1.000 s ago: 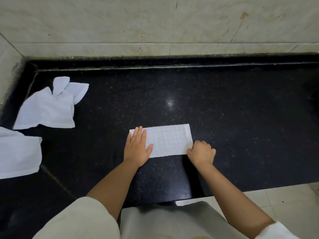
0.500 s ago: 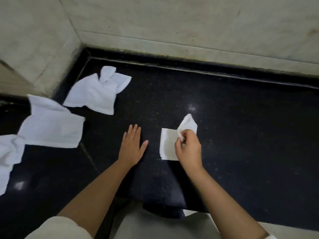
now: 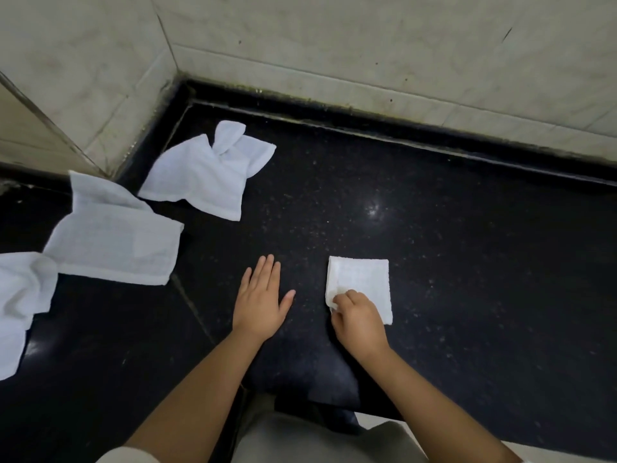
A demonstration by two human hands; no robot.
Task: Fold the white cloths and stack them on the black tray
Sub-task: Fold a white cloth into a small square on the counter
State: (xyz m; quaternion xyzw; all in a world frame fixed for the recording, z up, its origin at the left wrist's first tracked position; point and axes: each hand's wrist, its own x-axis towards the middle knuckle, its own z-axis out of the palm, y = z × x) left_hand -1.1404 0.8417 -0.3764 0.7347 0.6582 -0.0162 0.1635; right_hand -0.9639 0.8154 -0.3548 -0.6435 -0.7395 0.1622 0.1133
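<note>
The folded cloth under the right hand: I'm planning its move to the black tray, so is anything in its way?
No black tray shows in this view, so the path cannot be judged. The right hand grips the folded cloth at its near left corner; bare countertop surrounds it.

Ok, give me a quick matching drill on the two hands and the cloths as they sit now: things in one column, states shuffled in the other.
Things:
1. left hand
2. right hand
3. small square cloth
4. cloth nearest the wall corner

States:
A. crumpled, unfolded, untouched
B. flat on the black counter, fingers straight
C. folded, lying flat
D. fingers curled, pinching a cloth corner

Pairs: 1-B, 2-D, 3-C, 4-A
</note>
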